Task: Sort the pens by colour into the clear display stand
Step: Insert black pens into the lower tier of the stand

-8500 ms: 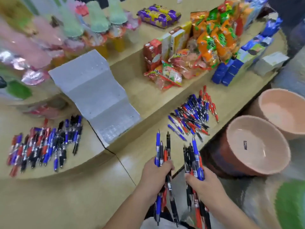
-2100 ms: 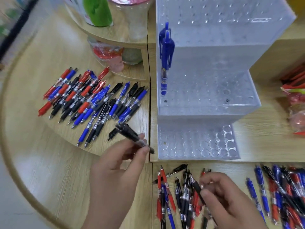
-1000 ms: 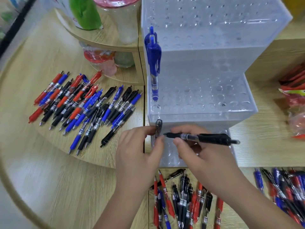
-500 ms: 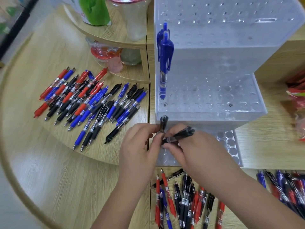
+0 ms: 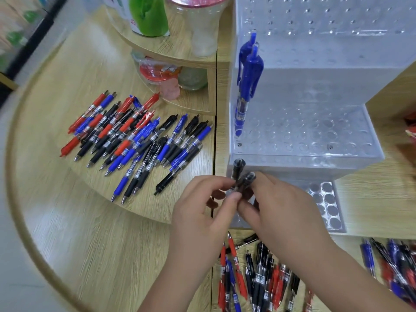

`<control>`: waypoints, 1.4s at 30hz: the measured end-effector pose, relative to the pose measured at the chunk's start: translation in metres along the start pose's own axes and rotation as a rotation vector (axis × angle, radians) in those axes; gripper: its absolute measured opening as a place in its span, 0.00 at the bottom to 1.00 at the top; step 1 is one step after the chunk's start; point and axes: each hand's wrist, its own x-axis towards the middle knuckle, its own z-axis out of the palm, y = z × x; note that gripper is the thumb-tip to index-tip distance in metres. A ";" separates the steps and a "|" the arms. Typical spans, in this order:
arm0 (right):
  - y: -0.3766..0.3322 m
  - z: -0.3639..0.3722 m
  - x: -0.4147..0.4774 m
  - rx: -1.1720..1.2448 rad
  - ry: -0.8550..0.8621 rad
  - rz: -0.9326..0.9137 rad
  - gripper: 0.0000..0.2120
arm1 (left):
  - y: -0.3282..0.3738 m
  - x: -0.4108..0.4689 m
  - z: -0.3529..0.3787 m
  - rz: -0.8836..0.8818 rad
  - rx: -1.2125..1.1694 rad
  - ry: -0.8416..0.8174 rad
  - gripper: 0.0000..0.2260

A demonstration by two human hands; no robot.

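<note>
Fingers (image 5: 213, 181) of our left hand (image 5: 202, 224) pinch the first black pen (image 5: 238, 168); our right hand (image 5: 283, 219) pinches the second black pen (image 5: 248, 179) beside it, at the left end of the clear stand's (image 5: 315, 164) lowest step, below two blue pens (image 5: 247, 86).

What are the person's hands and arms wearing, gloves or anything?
No gloves, rings or watch show: the left hand and right hand are bare, with short plain nails. Both forearms are bare too; no sleeve is in view.

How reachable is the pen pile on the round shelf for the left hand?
Probably yes: nothing stands between the left hand and the pile, but it pinches a black pen at the display stand.
</note>
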 end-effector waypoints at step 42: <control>0.018 0.162 -0.111 0.072 -0.413 0.389 0.12 | -0.122 -0.139 0.060 -0.737 0.427 -0.198 0.03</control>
